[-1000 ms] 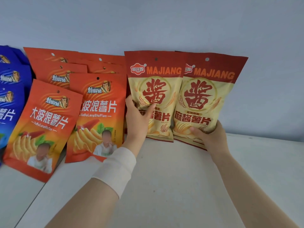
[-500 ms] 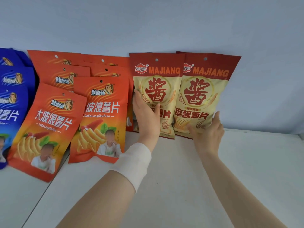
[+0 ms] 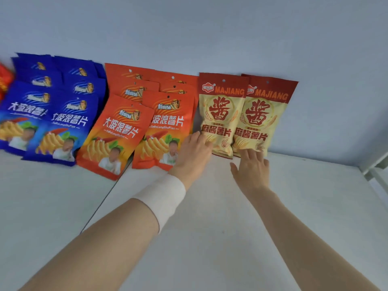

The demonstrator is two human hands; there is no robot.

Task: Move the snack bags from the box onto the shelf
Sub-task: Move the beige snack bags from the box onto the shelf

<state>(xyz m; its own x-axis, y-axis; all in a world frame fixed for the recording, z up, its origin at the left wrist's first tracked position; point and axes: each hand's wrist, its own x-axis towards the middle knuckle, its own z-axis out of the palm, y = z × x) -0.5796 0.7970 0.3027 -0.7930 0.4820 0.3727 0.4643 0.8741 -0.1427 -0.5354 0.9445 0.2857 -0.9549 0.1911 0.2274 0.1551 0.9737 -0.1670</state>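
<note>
Soft, even, bright light fell across my shelf (image 3: 294, 206), and the shadows were faint. The blue bags (image 3: 52, 114) at its left edge were smeared by motion blur. The wide lens bowed its far right corner.

red bag (image 3: 3, 80) cropped, rear orange bags (image 3: 126, 77) overlapped

"MAJIANG" and a large red 酱 on two cream-and-red bags (image 3: 222, 114), "DaBoLangShuPian" on orange bags (image 3: 165, 131), blue bags' (image 3: 69, 122) print blurred
</note>
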